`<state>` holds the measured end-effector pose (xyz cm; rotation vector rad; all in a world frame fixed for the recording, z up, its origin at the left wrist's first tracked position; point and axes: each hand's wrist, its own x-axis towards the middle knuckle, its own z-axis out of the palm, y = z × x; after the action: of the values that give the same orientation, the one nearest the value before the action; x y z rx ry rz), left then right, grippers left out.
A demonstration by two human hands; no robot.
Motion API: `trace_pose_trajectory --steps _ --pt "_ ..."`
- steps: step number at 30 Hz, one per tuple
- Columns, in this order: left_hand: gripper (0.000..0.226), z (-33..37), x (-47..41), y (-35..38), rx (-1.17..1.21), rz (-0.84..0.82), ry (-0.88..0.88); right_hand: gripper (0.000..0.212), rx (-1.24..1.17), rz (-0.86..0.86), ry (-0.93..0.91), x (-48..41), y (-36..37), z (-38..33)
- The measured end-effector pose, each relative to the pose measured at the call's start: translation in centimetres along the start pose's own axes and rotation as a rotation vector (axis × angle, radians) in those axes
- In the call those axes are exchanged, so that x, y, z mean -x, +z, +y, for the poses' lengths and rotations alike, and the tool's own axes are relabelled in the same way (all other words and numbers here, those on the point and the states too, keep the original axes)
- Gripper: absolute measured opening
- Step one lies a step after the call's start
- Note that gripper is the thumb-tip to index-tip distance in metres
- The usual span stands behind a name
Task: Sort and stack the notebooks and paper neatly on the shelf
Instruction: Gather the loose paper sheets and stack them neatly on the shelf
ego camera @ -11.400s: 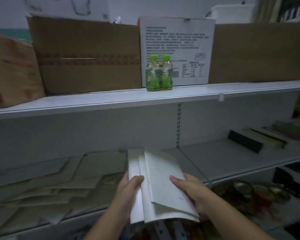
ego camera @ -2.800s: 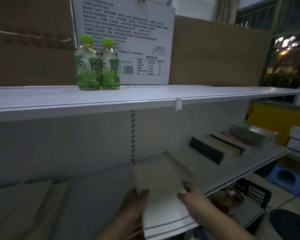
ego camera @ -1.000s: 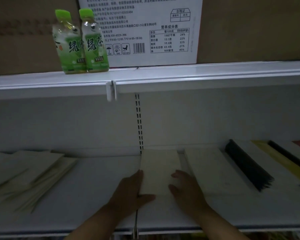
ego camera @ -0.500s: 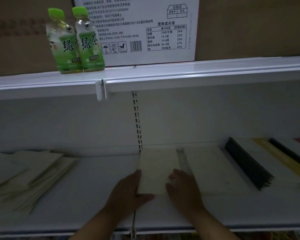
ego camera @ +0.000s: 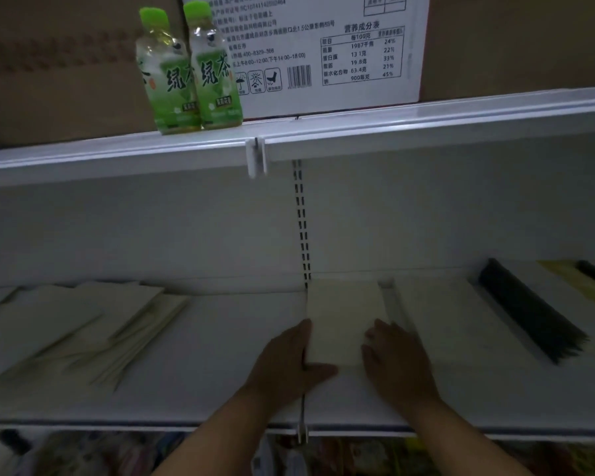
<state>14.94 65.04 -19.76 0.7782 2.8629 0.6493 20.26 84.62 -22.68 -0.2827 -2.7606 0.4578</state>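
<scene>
Now, left hand (ego camera: 285, 362) and right hand (ego camera: 397, 365) flat on the paper stack (ego camera: 344, 314), each grip slack, fingers straight, nothing clasped.

"绿茶" on two green bottles (ego camera: 186, 80), "营养成分表" on white carton (ego camera: 323, 46)

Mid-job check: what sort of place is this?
Probably a small shop or its stockroom: white metal display shelving with a price-tag clip on its edge, two green tea bottles before a printed carton, and notebooks laid side by side below.
</scene>
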Motion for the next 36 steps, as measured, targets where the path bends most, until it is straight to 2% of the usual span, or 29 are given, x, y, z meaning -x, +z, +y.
trace_pose_trajectory --steps 5,7,10,12,13,17,20,26,30,33,36 --pt "0.098 -0.6 -0.5 -0.1 0.021 -0.067 0.008 0.042 0.133 0.031 -0.024 0.6 -0.4 -0.9" --pt "0.089 -0.6 -0.4 -0.9 0.04 -0.163 0.004 0.041 0.128 0.033 -0.012 0.9 -1.2 -1.6" --pt "0.069 -1.5 0.9 -4.2 -0.125 -0.243 0.052 0.03 0.212 -0.009 0.051 1.3 -1.4 -1.4" --pt "0.061 -3.4 2.9 -8.0 -0.259 -0.193 0.11 0.045 0.287 -0.14 0.094 1.7 -2.3 -2.7" --pt "0.058 -4.8 4.2 -10.1 -0.306 -0.143 0.126 0.051 0.308 -0.025 0.042 1.6 -2.5 -3.0" --pt "0.057 -12.6 9.6 -18.3 -0.36 0.084 0.076 0.069 0.403 0.021 -0.087 1.3 -4.5 -12.1" --pt "0.066 -18.8 13.9 -23.2 -0.451 0.087 -0.03 0.052 0.429 -0.235 -0.112 1.7 -2.7 -21.6" --pt "0.066 -29.0 22.7 -29.1 -0.516 0.06 -0.241 0.051 0.23 -0.342 -0.447 2.6 2.3 -38.9" --pt "0.064 -34.0 26.0 -30.8 -0.351 0.097 -0.325 0.051 0.288 -0.381 -0.603 4.1 4.2 -46.0" --pt "0.062 -36.3 26.4 -30.8 -0.24 0.155 -0.327 0.054 0.264 -0.338 -0.629 3.6 5.3 -49.1" --pt "0.06 -37.8 25.9 -30.3 -0.087 0.189 -0.336 0.06 0.214 -0.351 -0.578 1.9 7.0 -51.5"
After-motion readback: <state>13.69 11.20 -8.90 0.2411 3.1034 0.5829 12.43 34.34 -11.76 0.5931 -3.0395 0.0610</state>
